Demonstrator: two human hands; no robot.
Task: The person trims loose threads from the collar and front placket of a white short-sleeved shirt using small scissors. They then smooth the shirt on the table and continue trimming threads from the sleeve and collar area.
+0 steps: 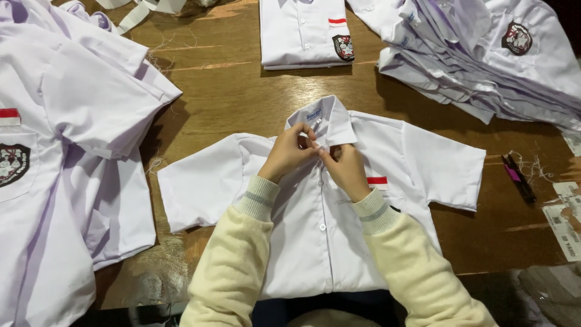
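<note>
A white short-sleeved shirt (302,242) lies face up on the wooden table (242,91), collar away from me. It has a small red-and-white patch (377,180) on the chest and a row of white buttons down the front. My left hand (289,151) and my right hand (346,169) meet at the top of the placket, just below the collar (324,121). Both pinch the shirt fabric near the top button. My arms are in cream knitted sleeves.
A heap of white shirts (66,151) covers the left side. A folded shirt (302,33) with a round badge lies at the back. Another pile of shirts (484,54) fills the back right. A dark pen-like tool (518,177) and paper tags (566,221) lie at right.
</note>
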